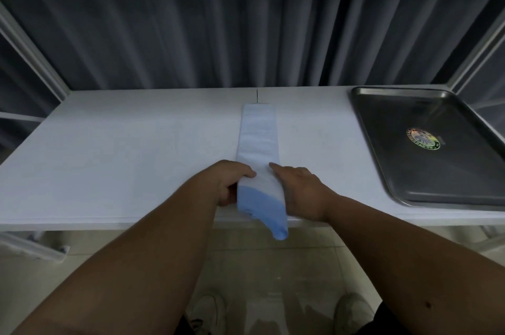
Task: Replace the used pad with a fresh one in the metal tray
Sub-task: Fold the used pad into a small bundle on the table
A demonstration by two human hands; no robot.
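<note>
A long folded pad (258, 140), white on top with a blue underside, lies lengthwise down the middle of the white table (123, 149). Its near end hangs over the table's front edge and shows blue. My left hand (228, 184) grips the pad's left edge near the front, fingers curled over it. My right hand (299, 190) rests against the pad's right edge, fingers stretched along it. The metal tray (382, 149) sits at the table's right end. It holds no pad and shows a round shiny sticker on its floor.
Dark grey curtains hang right behind the table. White frame posts stand at both back corners. A clear plastic lid or bin (32, 247) shows below the table's left front. My shoes (207, 313) stand on the tiled floor.
</note>
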